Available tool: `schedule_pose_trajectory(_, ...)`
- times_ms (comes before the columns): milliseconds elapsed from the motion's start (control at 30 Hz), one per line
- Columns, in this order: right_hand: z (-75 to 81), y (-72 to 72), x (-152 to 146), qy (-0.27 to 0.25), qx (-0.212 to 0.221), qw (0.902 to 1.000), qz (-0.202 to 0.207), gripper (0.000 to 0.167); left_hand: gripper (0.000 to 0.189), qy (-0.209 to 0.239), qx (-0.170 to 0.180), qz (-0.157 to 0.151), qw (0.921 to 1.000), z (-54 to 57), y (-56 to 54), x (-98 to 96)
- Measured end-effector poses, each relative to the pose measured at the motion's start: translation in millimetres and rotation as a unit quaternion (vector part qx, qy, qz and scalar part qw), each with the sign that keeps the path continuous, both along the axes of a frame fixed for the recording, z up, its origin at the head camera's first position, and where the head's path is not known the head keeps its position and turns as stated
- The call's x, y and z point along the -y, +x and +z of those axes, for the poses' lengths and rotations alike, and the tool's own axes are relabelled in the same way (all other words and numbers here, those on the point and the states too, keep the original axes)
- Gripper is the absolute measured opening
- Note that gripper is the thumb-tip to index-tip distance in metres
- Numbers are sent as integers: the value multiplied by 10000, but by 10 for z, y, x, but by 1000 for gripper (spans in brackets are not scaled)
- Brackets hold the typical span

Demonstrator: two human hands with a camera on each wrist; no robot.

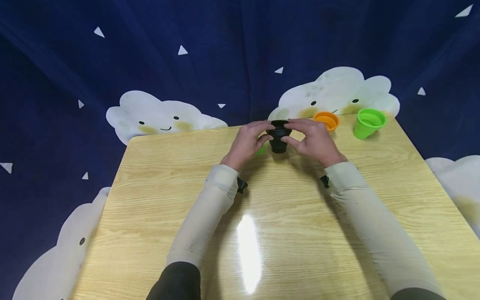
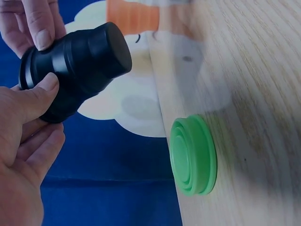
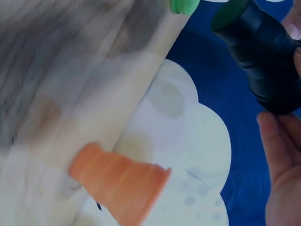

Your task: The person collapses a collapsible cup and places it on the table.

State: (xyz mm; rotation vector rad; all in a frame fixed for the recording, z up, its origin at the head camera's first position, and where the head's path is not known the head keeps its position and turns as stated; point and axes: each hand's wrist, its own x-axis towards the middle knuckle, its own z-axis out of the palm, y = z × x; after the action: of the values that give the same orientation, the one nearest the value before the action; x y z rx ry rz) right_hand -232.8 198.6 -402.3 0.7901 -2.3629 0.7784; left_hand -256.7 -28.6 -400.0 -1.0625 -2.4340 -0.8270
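Observation:
A black collapsible cup (image 1: 278, 143), drawn out in stepped rings, is held between both hands near the back of the table. My left hand (image 1: 247, 143) grips its left side, with the thumb on the stepped wall and fingers at the wide rim. From the right, my right hand (image 1: 313, 139) pinches the rim and wall between fingers and thumb. The left wrist view has the cup (image 2: 80, 66) tilted, its narrow base facing away from the palms. Just beyond the left hand, a green collapsed cup (image 2: 190, 157) lies flat on the table, mostly hidden by that hand in the head view.
An orange cup (image 1: 326, 121) stands behind the right hand, at the back edge of the wooden table (image 1: 168, 187). Farther right is a taller bright green cup (image 1: 369, 125). A dark blue curtain (image 1: 210, 75) with clouds hangs right behind the table.

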Motion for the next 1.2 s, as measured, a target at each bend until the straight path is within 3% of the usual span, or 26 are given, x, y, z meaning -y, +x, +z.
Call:
schedule_pose_trajectory(133, 11, 11, 5, 331, -623, 9975, 82, 41, 23, -40, -60, 32, 10000, 14, 10, 5)
schedule_pose_trajectory(267, 15, 14, 8, 480, -901, 9947, 145, 40, 21, -137, -82, 50, 9999, 31, 22, 12)
schedule_pose_trajectory(667, 40, -13, 42, 678, -1109, 9913, 200, 30, 12, -250, -151, 83, 9995, 37, 17, 18)
schedule_pose_trajectory(933, 75, -1, 51, 1080, -987, 9892, 62, 27, 14, -343, -156, 213, 9991, 54, 16, 10)
schedule_pose_trajectory(1200, 60, -6, 70, 1339, -912, 9867, -121, 23, 20, -282, -167, 116, 9994, 57, 6, 3)
